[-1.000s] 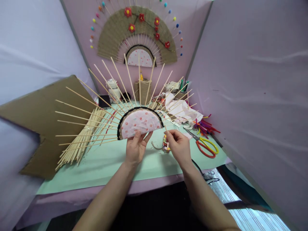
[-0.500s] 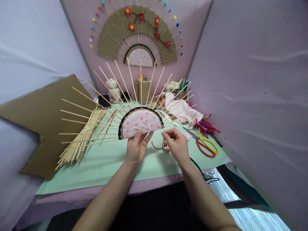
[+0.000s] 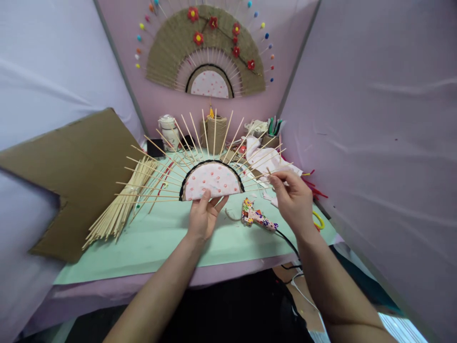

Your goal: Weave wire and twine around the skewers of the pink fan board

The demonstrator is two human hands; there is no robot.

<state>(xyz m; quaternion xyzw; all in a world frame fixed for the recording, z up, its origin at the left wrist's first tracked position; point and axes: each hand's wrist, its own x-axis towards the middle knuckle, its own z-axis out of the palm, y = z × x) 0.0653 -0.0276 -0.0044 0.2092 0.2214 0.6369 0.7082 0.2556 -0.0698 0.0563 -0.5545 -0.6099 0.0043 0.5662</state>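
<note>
My left hand (image 3: 203,216) grips a half-round, fabric-covered base (image 3: 211,180) by its lower edge, thumb in front and fingers behind. The fabric is white with small red dots, and a black braid (image 3: 188,170) trims the curved edge. Thin wooden sticks (image 3: 193,128) fan out from that curve. To the right of the base, my right hand (image 3: 291,195) pinches a thin wooden stick (image 3: 269,170), of which just a short end shows past the fingertips. Below and between the hands a flower-patterned glue gun (image 3: 257,216) lies on the table.
A stick bundle (image 3: 123,205) and a large cardboard piece (image 3: 78,176) are on the left. A finished fan (image 3: 207,43) hangs on the back wall. Twine rolls (image 3: 216,133), a white jar (image 3: 169,132) and fabric scraps (image 3: 262,152) stand behind. Scissors (image 3: 319,220) are partly hidden by my right arm.
My right hand has moved right and slightly up, away from the base's right corner. The fan of sticks has tilted, its stick tips now lower, and the glue gun has come into fuller view.
</note>
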